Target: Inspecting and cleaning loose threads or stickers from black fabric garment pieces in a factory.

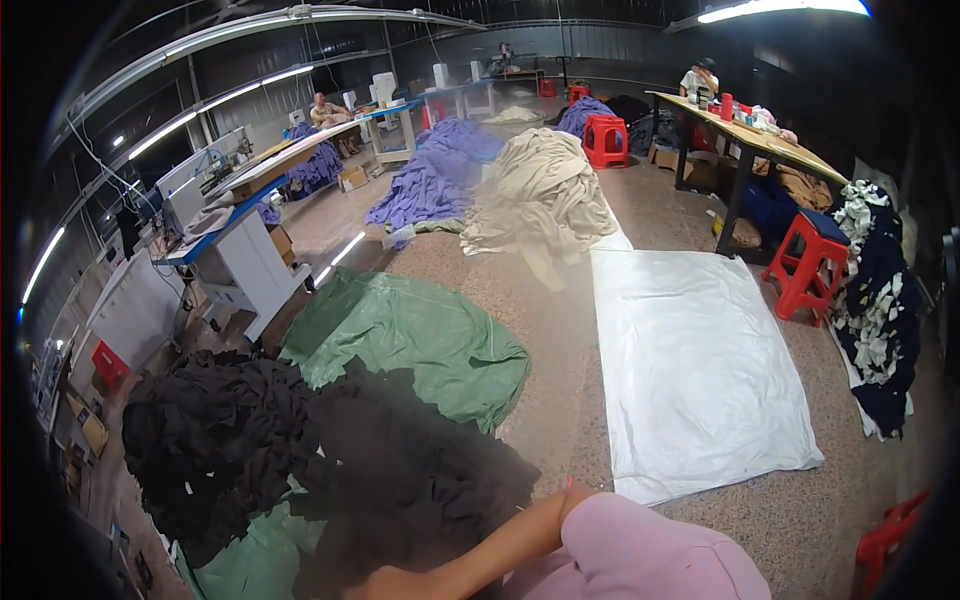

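Note:
My right arm, in a pink short sleeve (650, 545), reaches from the lower right toward the left. My right hand (392, 581) is partly visible at the lower edge, against black cloth (410, 475). Its fingers are out of sight, so whether it grips the cloth cannot be told. That cloth is smeared by motion and spreads above the hand. Beside it on the left lies a crumpled heap of black fabric (215, 430). Green sheeting (410, 330) lies under and beyond the black fabric. My left hand is not in view.
A white sheet (700, 370) lies on the floor to the right. Cream (545, 190) and purple (430, 180) fabric heaps lie farther off. Red stools (810, 262) stand by a right-hand table (750, 130). Sewing machine tables (250, 250) line the left. Other people sit farther back.

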The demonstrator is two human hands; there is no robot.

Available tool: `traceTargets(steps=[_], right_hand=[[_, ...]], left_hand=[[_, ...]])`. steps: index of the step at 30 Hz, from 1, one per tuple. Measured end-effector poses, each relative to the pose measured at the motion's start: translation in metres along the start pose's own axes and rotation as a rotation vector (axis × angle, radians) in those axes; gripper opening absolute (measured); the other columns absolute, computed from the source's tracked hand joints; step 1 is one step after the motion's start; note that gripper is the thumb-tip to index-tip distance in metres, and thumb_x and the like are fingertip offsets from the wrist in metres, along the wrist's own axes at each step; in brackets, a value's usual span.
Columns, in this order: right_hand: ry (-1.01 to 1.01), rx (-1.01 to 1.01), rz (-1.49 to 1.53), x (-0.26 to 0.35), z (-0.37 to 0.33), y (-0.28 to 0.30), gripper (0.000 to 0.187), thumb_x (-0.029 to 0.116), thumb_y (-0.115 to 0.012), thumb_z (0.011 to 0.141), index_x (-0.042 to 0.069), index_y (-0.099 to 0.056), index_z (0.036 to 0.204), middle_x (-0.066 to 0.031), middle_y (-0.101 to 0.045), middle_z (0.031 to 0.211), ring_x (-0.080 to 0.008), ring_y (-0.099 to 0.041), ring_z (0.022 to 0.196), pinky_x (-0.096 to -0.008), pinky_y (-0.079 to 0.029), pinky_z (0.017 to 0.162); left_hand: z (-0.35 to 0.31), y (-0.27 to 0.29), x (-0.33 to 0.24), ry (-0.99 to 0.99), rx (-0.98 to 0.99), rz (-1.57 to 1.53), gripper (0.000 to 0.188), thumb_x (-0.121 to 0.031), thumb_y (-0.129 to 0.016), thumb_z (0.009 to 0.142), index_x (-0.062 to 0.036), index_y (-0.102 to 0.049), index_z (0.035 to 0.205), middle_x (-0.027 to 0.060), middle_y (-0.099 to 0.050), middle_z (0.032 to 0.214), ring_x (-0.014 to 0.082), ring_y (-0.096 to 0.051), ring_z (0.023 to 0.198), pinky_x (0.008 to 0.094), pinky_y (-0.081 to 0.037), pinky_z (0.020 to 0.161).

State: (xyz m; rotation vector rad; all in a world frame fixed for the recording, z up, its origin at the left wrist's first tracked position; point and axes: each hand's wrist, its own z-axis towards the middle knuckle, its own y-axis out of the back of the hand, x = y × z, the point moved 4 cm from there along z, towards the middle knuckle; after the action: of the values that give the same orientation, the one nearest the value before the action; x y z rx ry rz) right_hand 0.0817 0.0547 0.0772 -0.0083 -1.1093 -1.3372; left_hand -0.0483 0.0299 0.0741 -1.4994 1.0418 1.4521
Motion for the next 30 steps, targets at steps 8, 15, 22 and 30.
traceTargets(steps=[8,15,22,30], right_hand=[[-0.094,0.117,0.062,-0.016,-0.003,0.017,0.02,0.017,-0.073,0.069,0.003,-0.062,0.079,-0.0139,-0.064,0.083,-0.0365,-0.064,0.08,-0.0457,-0.051,0.067],[-0.024,-0.137,0.203,-0.025,-0.009,0.052,0.014,0.001,-0.067,0.078,0.003,-0.06,0.091,-0.0118,-0.055,0.086,-0.0304,-0.057,0.073,-0.0368,-0.047,0.062],[-0.088,-0.116,0.109,-0.023,-0.015,0.038,0.024,0.004,-0.075,0.074,0.008,-0.067,0.097,-0.0077,-0.059,0.09,-0.0241,-0.062,0.075,-0.0328,-0.05,0.062],[-0.032,-0.065,0.017,-0.017,-0.019,0.038,0.023,0.006,-0.073,0.076,0.008,-0.067,0.099,-0.0056,-0.06,0.09,-0.0253,-0.062,0.073,-0.034,-0.051,0.061]], left_hand=[[0.004,0.004,0.014,-0.048,-0.203,0.219,0.031,-0.023,-0.063,0.093,0.0069,-0.064,0.101,0.0143,-0.065,0.093,0.0202,-0.058,0.08,0.0326,-0.048,0.074],[0.0,-0.016,0.028,-0.097,-0.021,-0.008,0.012,-0.008,-0.063,0.087,0.0024,-0.061,0.081,-0.0035,-0.054,0.076,0.0063,-0.048,0.073,0.0215,-0.039,0.064],[-0.008,-0.019,0.026,-0.011,0.026,-0.245,0.011,0.001,-0.064,0.087,0.0039,-0.064,0.076,-0.0048,-0.053,0.073,0.0025,-0.046,0.068,0.0186,-0.034,0.061],[-0.011,-0.016,0.026,-0.099,0.175,-0.142,0.012,0.001,-0.062,0.087,0.0034,-0.064,0.076,-0.0045,-0.053,0.072,0.0025,-0.044,0.067,0.0193,-0.034,0.06]])
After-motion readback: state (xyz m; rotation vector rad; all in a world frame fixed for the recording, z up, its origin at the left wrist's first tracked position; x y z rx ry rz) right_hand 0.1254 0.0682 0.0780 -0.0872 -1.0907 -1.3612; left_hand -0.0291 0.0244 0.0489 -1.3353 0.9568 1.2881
